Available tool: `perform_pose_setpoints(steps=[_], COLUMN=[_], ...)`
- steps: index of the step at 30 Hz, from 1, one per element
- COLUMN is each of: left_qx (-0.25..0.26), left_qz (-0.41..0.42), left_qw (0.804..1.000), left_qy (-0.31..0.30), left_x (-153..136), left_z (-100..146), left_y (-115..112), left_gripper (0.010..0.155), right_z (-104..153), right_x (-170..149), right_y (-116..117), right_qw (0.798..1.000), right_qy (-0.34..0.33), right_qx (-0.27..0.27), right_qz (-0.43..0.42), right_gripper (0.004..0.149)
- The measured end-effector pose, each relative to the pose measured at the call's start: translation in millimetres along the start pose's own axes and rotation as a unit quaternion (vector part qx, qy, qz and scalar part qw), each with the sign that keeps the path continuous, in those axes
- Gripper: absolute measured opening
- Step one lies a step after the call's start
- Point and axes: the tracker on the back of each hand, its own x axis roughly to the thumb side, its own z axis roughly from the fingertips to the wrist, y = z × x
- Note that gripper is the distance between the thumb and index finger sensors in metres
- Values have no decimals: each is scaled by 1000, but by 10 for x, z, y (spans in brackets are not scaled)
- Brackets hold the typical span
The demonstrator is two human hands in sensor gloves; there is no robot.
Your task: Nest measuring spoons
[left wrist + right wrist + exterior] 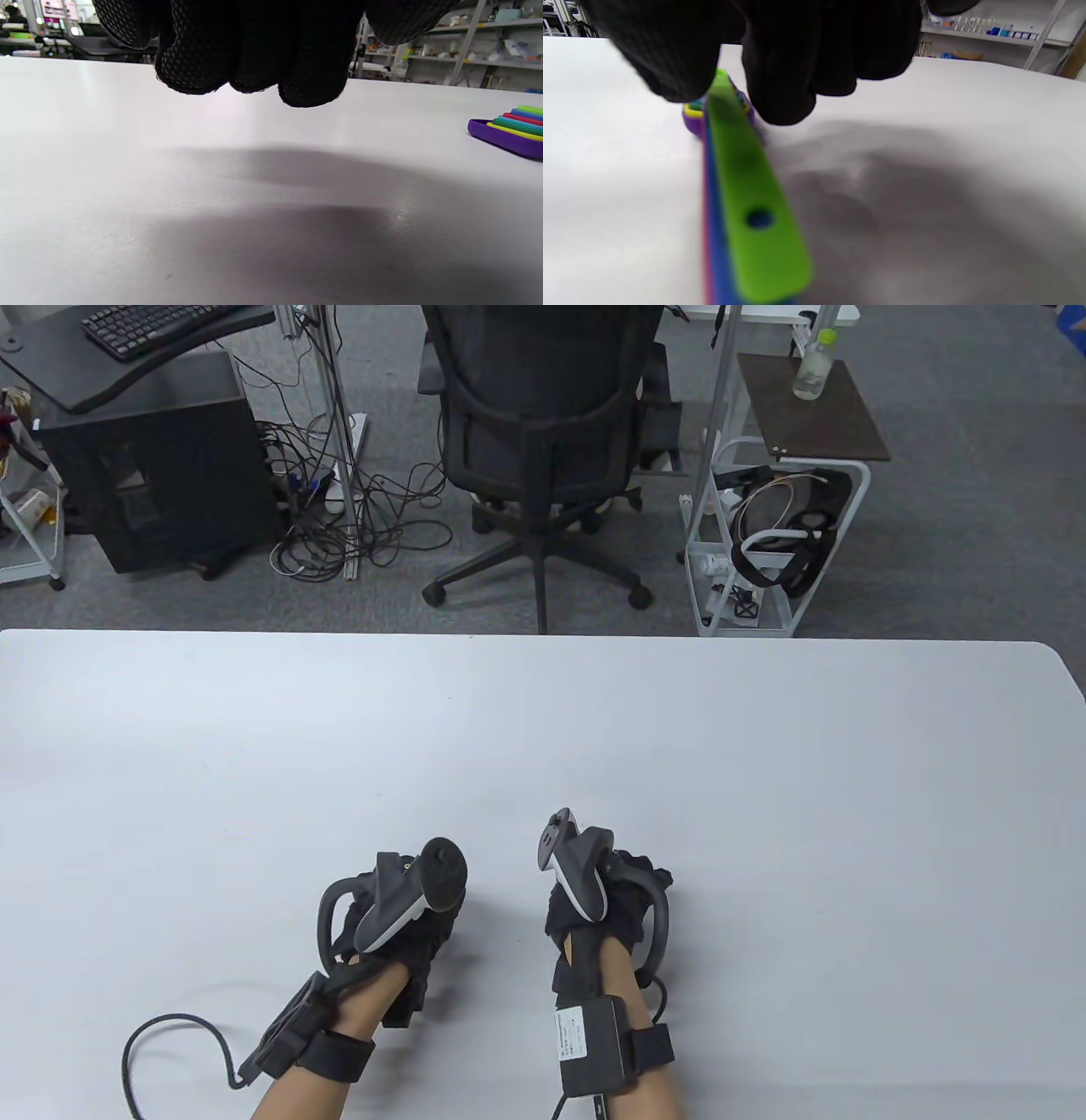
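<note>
Two gloved hands sit low on the white table [543, 729] near its front edge, side by side and a little apart. The left hand [399, 916] has a tracker strapped over its back; in its wrist view the left fingers [254, 46] hang curled together just above the bare tabletop with nothing between them, casting a soft shadow below. The right hand [607, 903] also carries a tracker, and from above it covers whatever lies beneath it.

The measuring spoons [742, 182] appear only in the wrist views. In the right wrist view they lie as a nested stack on the table directly under the right hand: a purple bowl at the bottom, a yellow rim inside it, and blue and pink handles running toward the camera under a green handle on top, which has a hole near its end. The right fingers [780, 63] hang bent over the bowl end of the stack, very close to it, but the blur leaves it unclear whether they touch or grip it. In the left wrist view the same stack shows at the right edge, purple lowest, then yellow, teal, red, blue and green, well apart from the left fingers.

Beyond the table stand a black office chair [543, 432] and a white wire cart [776, 543].
</note>
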Motion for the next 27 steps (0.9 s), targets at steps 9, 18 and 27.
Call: perform_pose_setpoints(steps=[9, 18, 27], left_qx=[6, 14, 57], left_qz=[15, 18, 3], left_qw=[1000, 999, 998], left_qy=[19, 38, 11], left_x=[-156, -287, -253], left_z=[-3, -26, 55], left_y=[61, 65, 82], left_gripper=[49, 49, 50], right_z=[28, -104, -198], right_x=[-211, -662, -1215], right_y=[-102, -230, -130], right_qw=[1000, 999, 988], right_qy=[-6, 0, -39], right_qx=[-1, -31, -80], right_qz=[-24, -40, -126], right_gripper=[43, 42, 55])
